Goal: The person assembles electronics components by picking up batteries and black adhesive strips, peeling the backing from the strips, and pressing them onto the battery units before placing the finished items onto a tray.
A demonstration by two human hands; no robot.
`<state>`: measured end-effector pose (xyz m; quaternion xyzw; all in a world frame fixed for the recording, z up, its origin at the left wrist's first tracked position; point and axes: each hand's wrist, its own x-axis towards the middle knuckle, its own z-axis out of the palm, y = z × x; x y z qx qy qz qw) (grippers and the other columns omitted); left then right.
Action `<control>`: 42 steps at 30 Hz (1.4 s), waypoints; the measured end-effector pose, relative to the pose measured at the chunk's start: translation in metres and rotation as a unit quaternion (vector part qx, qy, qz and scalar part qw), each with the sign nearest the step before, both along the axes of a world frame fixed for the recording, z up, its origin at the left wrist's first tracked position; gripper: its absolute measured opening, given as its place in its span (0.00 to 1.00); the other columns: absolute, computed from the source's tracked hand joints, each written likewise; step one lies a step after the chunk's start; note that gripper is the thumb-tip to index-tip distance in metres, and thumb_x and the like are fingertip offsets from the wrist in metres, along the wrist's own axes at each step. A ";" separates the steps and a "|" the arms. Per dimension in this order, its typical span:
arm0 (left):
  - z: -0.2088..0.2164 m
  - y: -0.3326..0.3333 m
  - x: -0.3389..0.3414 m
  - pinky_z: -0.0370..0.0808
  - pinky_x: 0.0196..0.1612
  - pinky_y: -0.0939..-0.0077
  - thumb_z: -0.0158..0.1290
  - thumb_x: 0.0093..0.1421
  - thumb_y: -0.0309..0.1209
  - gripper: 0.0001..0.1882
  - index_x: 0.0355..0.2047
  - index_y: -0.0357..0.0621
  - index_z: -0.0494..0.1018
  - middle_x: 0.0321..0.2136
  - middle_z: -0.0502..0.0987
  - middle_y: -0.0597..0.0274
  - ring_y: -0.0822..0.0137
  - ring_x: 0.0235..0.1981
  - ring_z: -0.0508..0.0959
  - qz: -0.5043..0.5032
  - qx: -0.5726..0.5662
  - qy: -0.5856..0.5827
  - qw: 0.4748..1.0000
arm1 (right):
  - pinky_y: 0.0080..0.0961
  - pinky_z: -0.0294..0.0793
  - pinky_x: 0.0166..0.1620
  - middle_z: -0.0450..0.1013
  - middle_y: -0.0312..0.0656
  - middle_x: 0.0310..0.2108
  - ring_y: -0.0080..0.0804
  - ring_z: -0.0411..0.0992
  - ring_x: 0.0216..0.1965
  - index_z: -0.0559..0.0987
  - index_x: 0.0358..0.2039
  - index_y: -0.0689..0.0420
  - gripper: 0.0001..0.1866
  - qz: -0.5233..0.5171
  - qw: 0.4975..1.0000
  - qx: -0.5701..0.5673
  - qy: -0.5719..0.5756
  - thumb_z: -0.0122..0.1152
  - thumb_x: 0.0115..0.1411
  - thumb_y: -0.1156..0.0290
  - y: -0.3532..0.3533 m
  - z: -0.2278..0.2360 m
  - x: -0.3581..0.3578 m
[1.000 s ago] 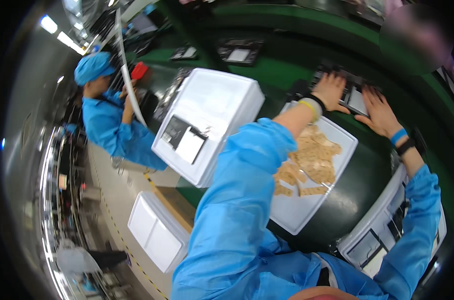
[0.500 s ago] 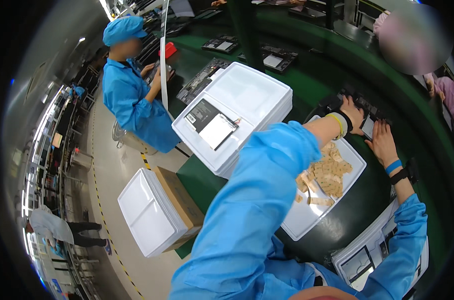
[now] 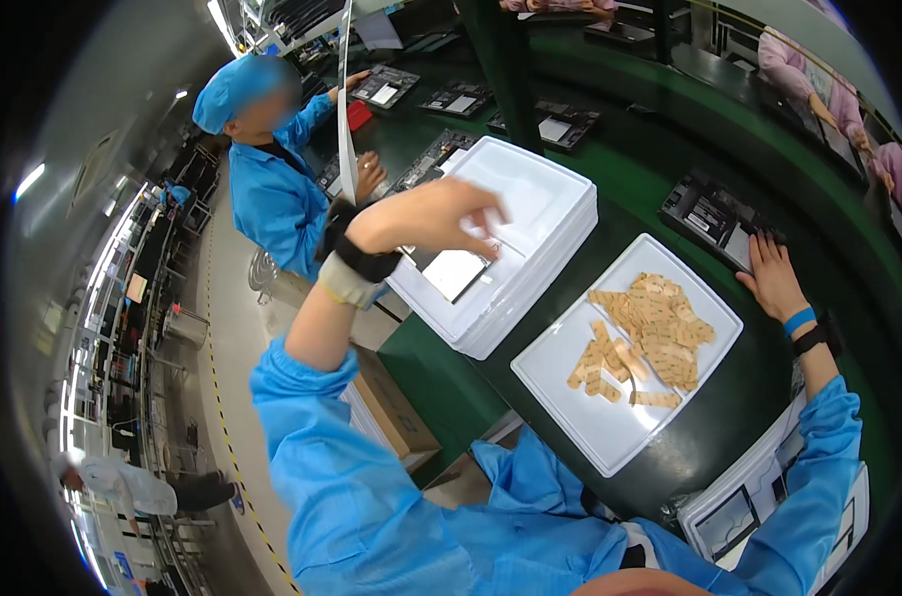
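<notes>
My left hand (image 3: 436, 219) hovers over a stack of white plastic trays (image 3: 540, 184), its fingers apart and partly blurred, with nothing seen in them. Under it on the top tray lies a flat battery pack (image 3: 455, 274), black with a white face, partly hidden by the hand. Over on the right, my right hand (image 3: 771, 278) rests with stretched fingers on the near end of a black laptop base (image 3: 709, 214) that has a light panel. Between my arms, a white tray (image 3: 590, 437) holds a loose pile of tan paper strips (image 3: 669, 333).
Several more laptop bases (image 3: 560, 124) lie along the green bench. A co-worker in blue (image 3: 272, 199) stands at the far left, near a red box (image 3: 356, 117). A cardboard box (image 3: 396, 412) sits left of me. More trays with dark-framed parts (image 3: 729, 521) are under my right arm.
My left hand has left the laptop base and swung left to above the tray stack. My right hand stays on the base. The co-worker's arm now reaches to another unit.
</notes>
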<state>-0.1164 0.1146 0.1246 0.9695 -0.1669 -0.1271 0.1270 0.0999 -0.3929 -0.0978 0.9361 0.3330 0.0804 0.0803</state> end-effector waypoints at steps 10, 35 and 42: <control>-0.067 0.090 -0.025 0.70 0.62 0.61 0.78 0.40 0.43 0.45 0.59 0.44 0.73 0.55 0.71 0.43 0.46 0.58 0.72 0.121 0.086 -0.019 0.989 | 0.58 0.52 0.73 0.55 0.60 0.74 0.59 0.49 0.76 0.67 0.68 0.64 0.36 -0.078 0.994 0.065 0.026 0.62 0.68 0.54 0.045 -0.008 0.040; -0.139 -0.114 0.131 0.77 0.36 0.73 0.68 0.62 0.32 0.27 0.58 0.37 0.70 0.33 0.85 0.52 0.69 0.32 0.83 0.084 -0.508 -0.125 0.848 | 0.19 0.77 0.54 0.80 0.37 0.48 0.21 0.77 0.47 0.79 0.55 0.60 0.15 -0.014 0.538 0.746 0.393 0.62 0.70 0.72 0.125 0.082 -0.059; -0.150 -0.113 0.126 0.78 0.41 0.72 0.67 0.63 0.35 0.29 0.59 0.36 0.69 0.37 0.84 0.52 0.68 0.37 0.83 0.106 -0.493 -0.108 0.857 | 0.17 0.76 0.54 0.80 0.35 0.47 0.20 0.77 0.48 0.79 0.57 0.59 0.16 -0.002 0.515 0.760 0.397 0.63 0.70 0.73 0.127 0.057 -0.049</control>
